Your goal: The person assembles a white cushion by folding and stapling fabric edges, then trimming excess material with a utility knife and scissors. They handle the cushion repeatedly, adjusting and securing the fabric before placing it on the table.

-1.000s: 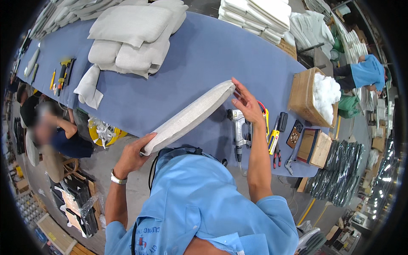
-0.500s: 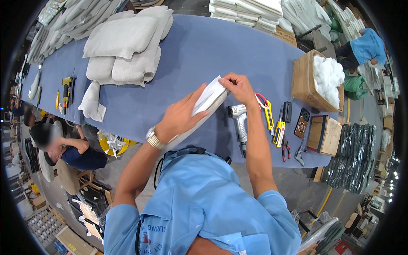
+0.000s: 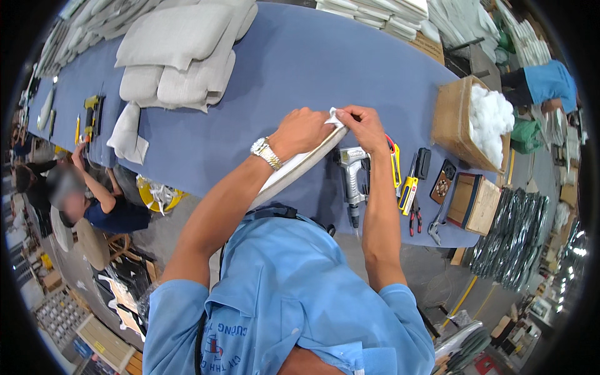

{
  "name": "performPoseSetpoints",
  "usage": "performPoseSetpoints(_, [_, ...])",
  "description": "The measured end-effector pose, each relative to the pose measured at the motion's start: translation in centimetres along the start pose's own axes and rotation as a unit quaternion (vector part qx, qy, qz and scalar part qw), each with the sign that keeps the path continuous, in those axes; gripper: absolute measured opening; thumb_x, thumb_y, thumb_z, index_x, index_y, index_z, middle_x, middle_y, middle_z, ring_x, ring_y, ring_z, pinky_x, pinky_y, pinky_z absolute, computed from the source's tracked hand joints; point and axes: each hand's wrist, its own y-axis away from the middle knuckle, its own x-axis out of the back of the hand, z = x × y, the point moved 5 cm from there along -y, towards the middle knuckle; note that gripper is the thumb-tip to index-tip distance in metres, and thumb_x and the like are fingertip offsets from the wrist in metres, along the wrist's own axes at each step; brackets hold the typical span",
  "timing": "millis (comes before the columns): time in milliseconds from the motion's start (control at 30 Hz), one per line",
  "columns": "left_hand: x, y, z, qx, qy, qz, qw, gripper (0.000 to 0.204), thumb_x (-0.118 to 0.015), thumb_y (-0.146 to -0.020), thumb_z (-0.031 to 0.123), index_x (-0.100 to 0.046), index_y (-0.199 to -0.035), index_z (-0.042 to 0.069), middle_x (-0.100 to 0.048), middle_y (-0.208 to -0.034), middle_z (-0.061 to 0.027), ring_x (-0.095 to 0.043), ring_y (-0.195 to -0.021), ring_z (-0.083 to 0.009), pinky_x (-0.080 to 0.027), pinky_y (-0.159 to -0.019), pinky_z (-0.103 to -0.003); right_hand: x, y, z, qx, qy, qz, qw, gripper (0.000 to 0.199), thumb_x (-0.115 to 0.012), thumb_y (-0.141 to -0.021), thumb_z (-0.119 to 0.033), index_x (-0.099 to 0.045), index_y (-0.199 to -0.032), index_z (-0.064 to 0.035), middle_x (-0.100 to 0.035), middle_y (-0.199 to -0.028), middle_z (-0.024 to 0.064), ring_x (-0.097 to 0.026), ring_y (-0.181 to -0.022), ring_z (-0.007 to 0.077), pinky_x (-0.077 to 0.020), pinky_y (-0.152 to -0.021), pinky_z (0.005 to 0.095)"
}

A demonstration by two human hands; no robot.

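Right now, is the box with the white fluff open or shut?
Open: white fluff bulges out through the uncovered top of the cardboard box.

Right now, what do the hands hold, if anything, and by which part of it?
A pale grey padded cushion: the right hand pinches white material at its far tip. The left hand is near that end; its hold is hidden.

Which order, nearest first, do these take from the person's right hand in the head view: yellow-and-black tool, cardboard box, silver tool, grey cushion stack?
From the right hand:
1. Silver tool: just below it in the picture.
2. Cardboard box: to its right.
3. Grey cushion stack: up and left.
4. Yellow-and-black tool: far left.
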Motion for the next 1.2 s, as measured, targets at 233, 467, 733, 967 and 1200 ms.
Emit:
performPoseSetpoints(233, [-1.0, -0.5, 0.4, 0.031, 0.001, -0.024, 0.999, 0.031, -0.061, -0.098, 0.03, -0.074, -0.107, 0.004, -0.075, -0.087, -0.0218, -0.072, -0.082, -0.0441, -0.056, -0.076, -0.055, 1.1, 0.8, 0.4, -0.014, -0.052, -0.097, 0.994, 0.019, -0.074, -0.096, -0.017, -0.076, -0.103, -0.0001, -0.074, -0.116, 0.0126, -0.057, -0.133, 0.0225, -0.0459, -0.101, 0.0348])
performPoseSetpoints(467, [-2.9, 0.5, 1.2, 0.006, -0.037, 0.052, 0.998, 0.029, -0.061, -0.099, 0.028, -0.069, -0.105, 0.0, -0.074, -0.082, -0.022, -0.074, -0.075, -0.04, -0.058, -0.066, -0.052, 1.4, 1.6, 1.5, -0.018, -0.081, -0.104, 0.991, 0.014, -0.073, -0.097, -0.012, -0.073, -0.105, -0.0004, -0.074, -0.115, 0.0108, -0.054, -0.139, 0.0236, -0.0459, -0.105, 0.0359])
performPoseSetpoints(733, [-3.7, 0.6, 2.0, -0.002, -0.042, 0.038, 0.998, 0.027, -0.062, -0.097, 0.026, -0.069, -0.105, 0.001, -0.074, -0.083, -0.0216, -0.074, -0.074, -0.0405, -0.057, -0.065, -0.052, 2.0, 2.3, 2.6, -0.006, -0.105, -0.08, 0.991, 0.013, -0.072, -0.097, -0.009, -0.072, -0.106, 0.0003, -0.072, -0.124, 0.0142, -0.058, -0.134, 0.0216, -0.0459, -0.108, 0.0351])
performPoseSetpoints(967, [-0.5, 1.1, -1.6, -0.054, 0.016, 0.035, 0.998, 0.043, -0.063, -0.099, 0.037, -0.07, -0.121, 0.0, -0.076, -0.098, -0.0226, -0.074, -0.091, -0.0394, -0.058, -0.081, -0.046, -0.7, 0.5, -0.8, 0.042, 0.147, 0.018, 0.988, 0.024, -0.069, -0.1, -0.023, -0.072, -0.096, 0.0003, -0.068, -0.085, 0.0015, -0.057, -0.082, 0.0104, -0.0468, -0.074, 0.0295])
performPoseSetpoints(1200, [11.5, 21.5, -12.5, 0.124, 0.214, 0.185, 0.951, 0.051, -0.057, -0.106, 0.045, -0.069, -0.132, 0.004, -0.075, -0.118, -0.0185, -0.071, -0.11, -0.0269, -0.054, -0.098, -0.038, -3.9, -4.1, -3.5, 0.122, 0.302, 0.079, 0.942, 0.032, -0.062, -0.102, -0.028, -0.071, -0.096, 0.0022, -0.069, -0.081, 0.0138, -0.061, -0.073, 0.0209, -0.0498, -0.072, 0.037])
